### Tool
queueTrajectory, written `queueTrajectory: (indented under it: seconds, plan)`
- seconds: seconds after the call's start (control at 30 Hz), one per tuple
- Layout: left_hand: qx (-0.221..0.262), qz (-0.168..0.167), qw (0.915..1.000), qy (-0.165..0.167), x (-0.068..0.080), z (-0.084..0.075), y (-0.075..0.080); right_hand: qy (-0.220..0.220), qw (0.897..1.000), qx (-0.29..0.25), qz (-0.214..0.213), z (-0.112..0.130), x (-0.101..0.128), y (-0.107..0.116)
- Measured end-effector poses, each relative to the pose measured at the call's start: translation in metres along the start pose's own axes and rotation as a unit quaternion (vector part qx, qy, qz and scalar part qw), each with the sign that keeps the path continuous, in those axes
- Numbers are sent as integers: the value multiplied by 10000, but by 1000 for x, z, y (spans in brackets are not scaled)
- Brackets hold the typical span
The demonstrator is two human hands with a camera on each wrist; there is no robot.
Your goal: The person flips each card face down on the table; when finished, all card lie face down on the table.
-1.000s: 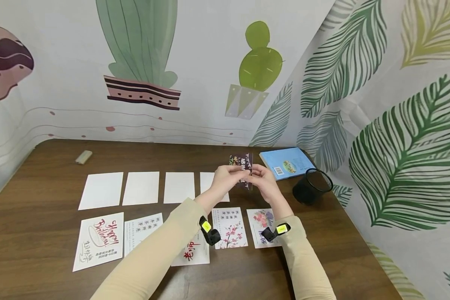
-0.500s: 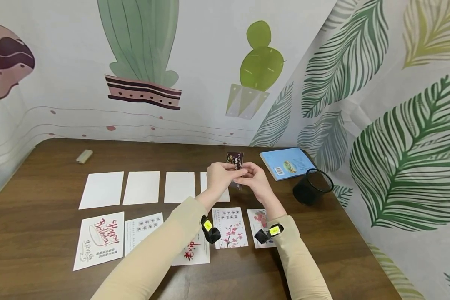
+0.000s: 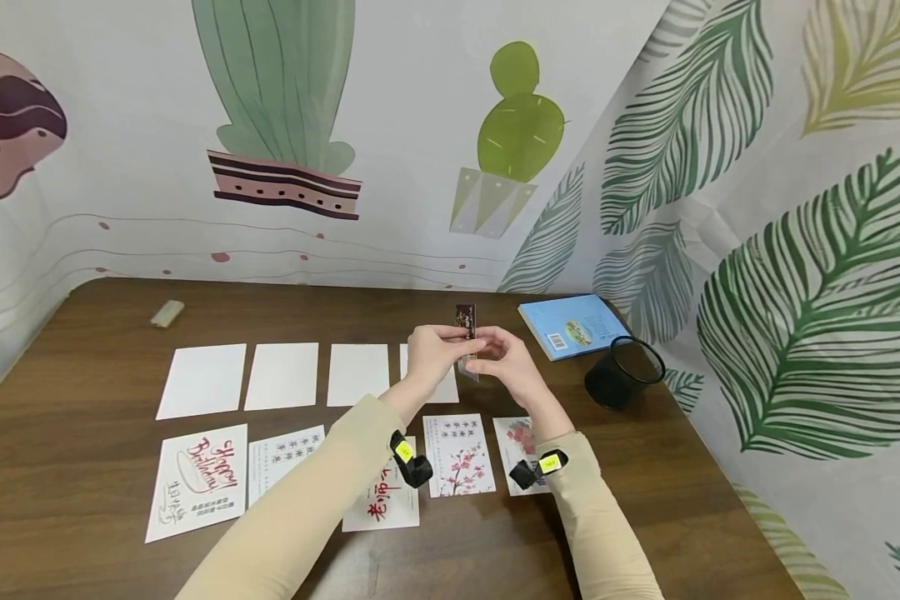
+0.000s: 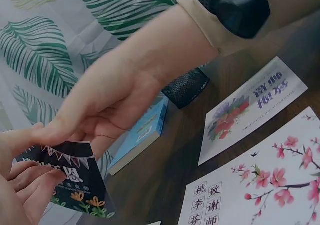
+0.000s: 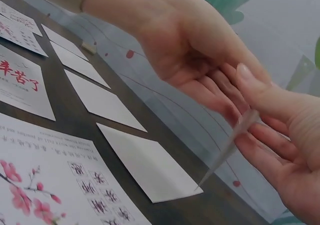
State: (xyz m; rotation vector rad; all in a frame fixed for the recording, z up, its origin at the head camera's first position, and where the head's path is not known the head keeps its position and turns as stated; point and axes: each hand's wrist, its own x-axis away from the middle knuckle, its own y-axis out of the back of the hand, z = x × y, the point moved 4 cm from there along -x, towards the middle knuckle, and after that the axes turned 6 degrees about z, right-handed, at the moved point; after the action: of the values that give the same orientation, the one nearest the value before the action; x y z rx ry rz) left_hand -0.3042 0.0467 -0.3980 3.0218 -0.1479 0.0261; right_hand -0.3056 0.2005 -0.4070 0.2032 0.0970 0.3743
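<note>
Both hands hold a small dark card upright above the table, edge-on to the head camera. My left hand pinches its left side and my right hand pinches its right side. The left wrist view shows the card's face with bunting, white characters and flowers, my left fingers curled on it and my right hand reaching in. In the right wrist view the card is a thin sliver between the left hand and right fingers.
On the brown table lies a row of blank white cards, with a row of printed cards in front, among them a Happy Birthday card and a plum blossom card. A blue book and black mesh cup stand right. A small block lies far left.
The dark card has turned from facing the head camera to nearly edge-on. Both hands have shifted slightly left while holding it.
</note>
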Motion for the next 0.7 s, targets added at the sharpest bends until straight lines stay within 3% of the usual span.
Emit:
queueTrajectory:
  seconds: [0.17,0.3,0.47,0.7]
  plan:
    - [905,310,9954,66,0,3,1,212,9987,-254,384,-6,1,5]
    - [1374,397,9896,127,0,4,1,348,9978,-415,389,-14,-2,10]
    - [1560,347,9870,189,-1,5,0,163,9990,-415,17,-23,-5,16]
    - [1648,207,9855,359,0,8,-1,-513,9949,-356,-788,-38,-4,31]
